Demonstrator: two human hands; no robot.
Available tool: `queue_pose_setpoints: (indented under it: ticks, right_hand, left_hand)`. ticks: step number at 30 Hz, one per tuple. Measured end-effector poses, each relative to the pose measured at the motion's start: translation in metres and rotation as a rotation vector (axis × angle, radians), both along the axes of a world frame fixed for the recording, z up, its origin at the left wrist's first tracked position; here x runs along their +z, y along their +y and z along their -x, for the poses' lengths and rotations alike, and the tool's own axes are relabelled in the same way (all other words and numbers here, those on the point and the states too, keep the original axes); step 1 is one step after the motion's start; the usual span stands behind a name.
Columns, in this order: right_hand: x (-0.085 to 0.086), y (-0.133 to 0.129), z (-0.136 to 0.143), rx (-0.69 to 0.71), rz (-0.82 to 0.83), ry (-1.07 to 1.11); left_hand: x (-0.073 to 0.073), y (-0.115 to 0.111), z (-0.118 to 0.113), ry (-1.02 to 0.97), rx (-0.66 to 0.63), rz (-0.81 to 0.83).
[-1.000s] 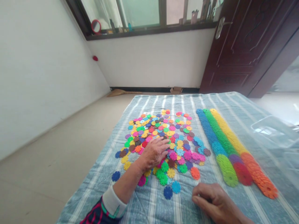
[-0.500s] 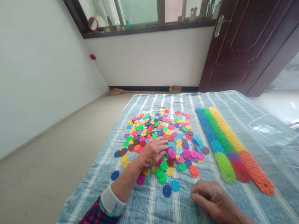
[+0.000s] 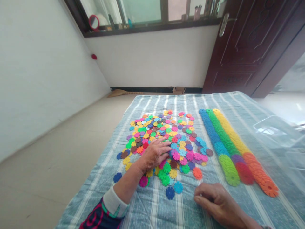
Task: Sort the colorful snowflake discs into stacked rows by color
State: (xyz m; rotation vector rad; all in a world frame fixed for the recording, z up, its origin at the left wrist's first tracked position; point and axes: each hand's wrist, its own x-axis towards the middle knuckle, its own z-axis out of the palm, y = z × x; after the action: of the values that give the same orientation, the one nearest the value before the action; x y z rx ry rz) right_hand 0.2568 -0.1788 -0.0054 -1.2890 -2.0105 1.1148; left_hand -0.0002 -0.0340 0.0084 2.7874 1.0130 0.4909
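Note:
Flat on the loose pile of flower-shaped plastic discs (image 3: 182,152) lies my left hand (image 3: 156,153), its fingers stretched out towards the right. Its fingertips touch discs near the middle of the pile; what is under the palm is hidden. My right hand (image 3: 213,198) rests on the cloth at the front, fingers curled in a loose fist, and the inside of it cannot be seen. An orange disc (image 3: 197,173) lies just beyond it. A light blue disc (image 3: 178,187) and a dark blue disc (image 3: 170,192) are to its left.
Overlapping rows of discs run along the right: a blue row (image 3: 211,130), a green row (image 3: 221,133) and a yellow row (image 3: 230,133), with lime, purple, red and orange discs at their near ends. A clear plastic box (image 3: 274,130) stands farther right on the striped cloth (image 3: 140,210).
My left hand stays on the pile with only a slight shift. My right hand keeps its curled pose. The whole view has shifted very slightly.

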Motion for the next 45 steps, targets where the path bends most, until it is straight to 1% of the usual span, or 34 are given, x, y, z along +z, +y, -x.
queue_pose_setpoints:
  ticks: [4,6,8,11,13,15,19,22,24,27,31,34,36,39,41,42,43,45]
  right_hand:
    - [0.0,0.0,0.0,-0.008,-0.01,-0.003]
    - [0.0,0.0,-0.001,-0.004,-0.009,-0.005]
    - [0.0,0.0,-0.001,-0.002,-0.005,-0.007]
    - [0.001,0.0,-0.001,0.001,0.009,-0.005]
    - [0.001,0.0,-0.001,0.005,0.018,-0.001]
    - [0.002,0.0,-0.001,0.01,0.025,-0.001]
    - [0.004,0.0,-0.002,0.006,0.034,-0.004]
    - [0.003,0.0,-0.002,0.006,0.033,-0.003]
    - [0.002,0.0,-0.002,0.005,0.034,0.0]
    - [0.0,0.0,-0.002,-0.001,0.031,0.009]
    - [-0.001,0.0,-0.003,0.01,0.022,0.002]
    - [0.0,0.0,-0.002,0.005,0.026,0.005]
    - [0.001,0.0,-0.002,-0.001,0.026,0.011]
    - [0.0,0.001,-0.001,-0.009,0.026,0.027]
    - [-0.002,0.001,-0.001,-0.015,0.024,0.035]
    - [-0.002,0.001,-0.001,-0.015,0.022,0.036]
    - [-0.002,0.001,-0.001,-0.015,0.02,0.036]
    - [-0.003,0.001,-0.001,-0.012,0.021,0.034]
  left_hand:
    - [-0.008,0.012,0.013,0.024,0.174,-0.062]
    - [-0.009,0.017,0.019,0.005,0.224,-0.08]
    - [-0.006,0.017,0.022,-0.041,0.215,-0.068]
    - [0.002,0.012,0.021,-0.101,0.111,0.028]
    - [0.008,0.006,0.019,-0.077,0.045,0.11]
    - [0.012,0.003,0.019,-0.024,0.024,0.164]
    - [0.013,0.007,0.028,0.016,0.096,0.171]
    - [0.012,0.014,0.038,0.009,0.155,0.142]
    - [0.012,0.017,0.041,-0.013,0.173,0.12]
    - [0.016,0.012,0.034,-0.055,0.141,0.125]
    - [0.023,-0.005,0.007,-0.063,0.034,0.196]
    - [0.022,-0.014,-0.01,0.006,-0.029,0.208]
    - [0.017,-0.013,-0.013,0.054,0.003,0.173]
    - [0.008,-0.006,-0.007,0.08,0.162,0.057]
    - [0.003,-0.001,-0.003,0.058,0.259,-0.047]
    - [0.002,0.0,-0.002,0.036,0.273,-0.087]
    - [0.002,0.0,-0.002,0.011,0.259,-0.112]
    - [0.002,-0.003,-0.006,-0.029,0.176,-0.117]
